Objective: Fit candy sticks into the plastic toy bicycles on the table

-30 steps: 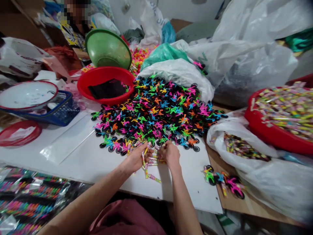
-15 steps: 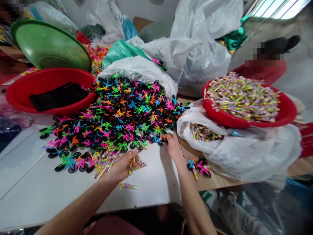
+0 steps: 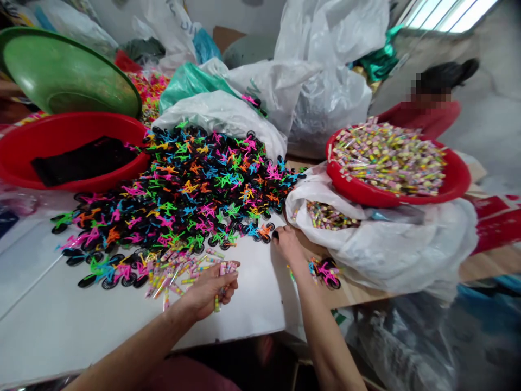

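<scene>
My left hand point(image 3: 214, 285) is closed around several small wrapped candy tubes point(image 3: 227, 267), which poke out above and below the fingers. Beside it, more candy tubes point(image 3: 175, 269) lie loose on the white tabletop point(image 3: 252, 304). A big heap of toy bicycles point(image 3: 207, 184) with black wheels and bright frames covers the table behind. At the heap's right front corner, my right hand point(image 3: 287, 243) has its fingers pinched together; a small dark piece shows at the tips, mostly hidden. Just left of those fingertips rests an orange toy bicycle point(image 3: 265, 232).
A red basin point(image 3: 459, 174) full of candy tubes stands on a white bag point(image 3: 391, 250) at right. At left are a red basin point(image 3: 81, 125) with a black item and a green basin point(image 3: 77, 76). A pink toy bicycle point(image 3: 328, 271) lies near my right forearm. Another person point(image 3: 431, 114) is behind.
My left hand has turned up and gathered its candy tubes into an upright bunch. The loose tube in front of it no longer shows. My right hand has drawn slightly away from the orange toy bicycle.
</scene>
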### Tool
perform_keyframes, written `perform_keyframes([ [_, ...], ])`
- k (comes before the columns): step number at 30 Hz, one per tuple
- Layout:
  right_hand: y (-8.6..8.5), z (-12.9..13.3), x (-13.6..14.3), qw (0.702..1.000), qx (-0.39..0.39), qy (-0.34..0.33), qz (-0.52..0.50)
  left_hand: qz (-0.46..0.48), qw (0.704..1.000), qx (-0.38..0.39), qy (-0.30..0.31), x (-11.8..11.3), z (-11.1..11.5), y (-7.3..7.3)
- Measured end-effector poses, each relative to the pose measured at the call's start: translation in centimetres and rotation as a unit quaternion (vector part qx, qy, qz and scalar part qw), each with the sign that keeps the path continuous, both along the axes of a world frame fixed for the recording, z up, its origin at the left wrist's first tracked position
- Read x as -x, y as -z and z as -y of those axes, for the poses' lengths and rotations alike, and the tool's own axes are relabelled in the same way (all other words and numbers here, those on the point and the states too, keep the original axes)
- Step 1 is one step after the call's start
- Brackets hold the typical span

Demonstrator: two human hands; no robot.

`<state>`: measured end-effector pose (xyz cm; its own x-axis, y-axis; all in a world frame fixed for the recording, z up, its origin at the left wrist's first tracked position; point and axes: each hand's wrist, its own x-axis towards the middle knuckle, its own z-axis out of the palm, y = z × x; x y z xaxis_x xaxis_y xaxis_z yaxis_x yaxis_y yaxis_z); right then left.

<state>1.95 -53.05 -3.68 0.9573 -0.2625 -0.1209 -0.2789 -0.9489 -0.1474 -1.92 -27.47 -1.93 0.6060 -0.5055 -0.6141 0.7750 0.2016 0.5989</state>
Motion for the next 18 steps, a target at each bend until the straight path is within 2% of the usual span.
perform_keyframes([
  [4,-1.6,-1.1,0.8,0.999,0.016,0.032,-0.013,-0.022,0.998,-0.039,-0.033,0.2,-0.8,0.3],
  [5,-2.2,-1.7,0.9,1.0,-0.003,0.02,-0.008,-0.029,0.998,-0.042,-0.038,0.2,-1.3,0.5],
  [7,-3.5,-3.6,0.5,0.994,-0.104,-0.046,0.001,-0.035,0.998,-0.036,-0.039,0.4,-2.3,0.8],
  [9,-5.1,-7.1,-0.8,0.96,-0.241,-0.145,-0.005,-0.031,0.999,-0.008,-0.029,0.6,-3.4,1.1],
  [11,-7.1,-11.5,-2.5,0.917,-0.333,-0.218,0.009,-0.018,0.999,0.029,-0.024,1.0,-4.2,1.2],
  [13,-9.1,-15.5,-4.3,0.886,-0.398,-0.225,0.074,-0.007,0.998,0.041,-0.04,1.3,-4.8,1.0],
  [14,-9.8,-16.7,-5.1,0.867,-0.435,-0.214,0.116,0.005,0.998,0.036,-0.054,1.4,-5.1,0.8],
  [16,-10.6,-16.6,-6.3,0.837,-0.477,-0.198,0.179,0.036,0.996,0.019,-0.085,1.2,-5.4,0.2],
  [17,-10.5,-15.3,-6.4,0.842,-0.463,-0.202,0.189,0.052,0.994,0.012,-0.093,0.9,-5.6,-0.1],
  [18,-10.1,-13.4,-6.2,0.864,-0.419,-0.21,0.182,0.067,0.993,0.007,-0.096,0.6,-5.7,-0.3],
])
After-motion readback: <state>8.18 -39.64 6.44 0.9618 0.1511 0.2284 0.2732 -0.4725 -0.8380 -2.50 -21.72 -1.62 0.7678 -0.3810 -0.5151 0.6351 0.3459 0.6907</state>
